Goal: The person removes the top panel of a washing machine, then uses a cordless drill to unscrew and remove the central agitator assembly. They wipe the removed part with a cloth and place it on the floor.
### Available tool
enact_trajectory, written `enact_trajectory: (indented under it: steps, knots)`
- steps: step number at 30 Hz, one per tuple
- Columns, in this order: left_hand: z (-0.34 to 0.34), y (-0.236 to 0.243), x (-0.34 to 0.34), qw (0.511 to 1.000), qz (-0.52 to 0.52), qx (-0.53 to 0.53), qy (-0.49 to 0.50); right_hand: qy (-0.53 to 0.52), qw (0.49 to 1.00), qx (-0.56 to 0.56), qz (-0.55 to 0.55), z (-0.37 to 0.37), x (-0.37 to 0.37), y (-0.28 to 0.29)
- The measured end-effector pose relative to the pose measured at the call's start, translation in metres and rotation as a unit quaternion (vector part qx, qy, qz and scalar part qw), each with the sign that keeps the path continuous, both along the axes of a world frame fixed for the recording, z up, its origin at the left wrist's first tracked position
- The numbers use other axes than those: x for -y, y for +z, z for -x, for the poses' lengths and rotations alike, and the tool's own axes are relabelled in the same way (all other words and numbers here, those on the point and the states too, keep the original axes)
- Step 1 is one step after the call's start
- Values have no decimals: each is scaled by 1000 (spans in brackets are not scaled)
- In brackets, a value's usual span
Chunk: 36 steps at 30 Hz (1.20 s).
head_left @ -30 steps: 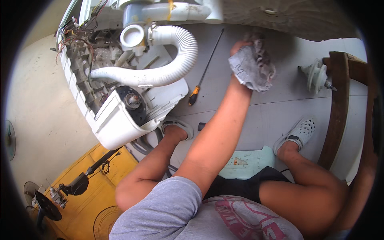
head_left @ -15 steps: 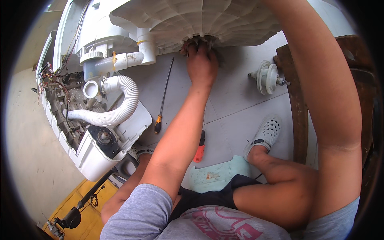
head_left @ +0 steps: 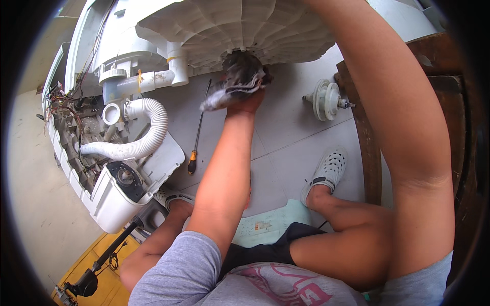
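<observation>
My left hand [head_left: 246, 103] is closed around a dirty, crumpled rag [head_left: 236, 84], dark on top with a pale end hanging to the left. It is just below the hub at the centre of a white ribbed plastic washing machine tub [head_left: 204, 25], tilted over the floor. The rag hides most of my fingers and much of the hub. My right arm [head_left: 403, 102] reaches up past the tub's right side; its hand is out of the picture.
A long screwdriver [head_left: 192, 162] lies on the tiles left of my arm. At right are a white pulley-like gearbox part [head_left: 326, 100] and wooden furniture [head_left: 365, 127]. A corrugated drain hose [head_left: 153, 122], loose wires [head_left: 76, 102] and the machine's base [head_left: 71, 158] lie at left.
My left hand has come down from the hub, and the rag now shows in front of it. The view has shifted slightly, and my right arm still reaches upward.
</observation>
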<state>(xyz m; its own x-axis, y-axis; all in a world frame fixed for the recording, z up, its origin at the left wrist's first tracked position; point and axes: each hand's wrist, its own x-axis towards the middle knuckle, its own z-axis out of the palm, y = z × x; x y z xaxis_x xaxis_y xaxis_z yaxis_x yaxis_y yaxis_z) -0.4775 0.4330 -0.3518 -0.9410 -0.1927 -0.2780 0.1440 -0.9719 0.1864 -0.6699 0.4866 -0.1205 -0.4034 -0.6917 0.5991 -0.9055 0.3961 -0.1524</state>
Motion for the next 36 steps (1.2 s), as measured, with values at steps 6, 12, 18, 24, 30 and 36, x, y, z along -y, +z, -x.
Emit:
enact_trajectory:
  steps: [6,12,18,24,30,36]
  knots:
    - [-121,-40,40,998,2,-34,-60,23,1000,8,16,6,3,-6]
    - [-185,-45,13,926,304,218,-57,-19,994,71,81,11,-3,-6]
    - [-234,28,-15,739,482,381,-277,-61,886,327,323,-10,-34,25]
    - [-235,57,-20,784,490,328,-193,-46,653,695,298,-135,-93,81]
    - [-194,183,-18,890,420,163,66,76,507,804,301,-255,-137,124]
    - [-184,333,-22,648,746,-79,131,167,431,827,320,-281,-149,129]
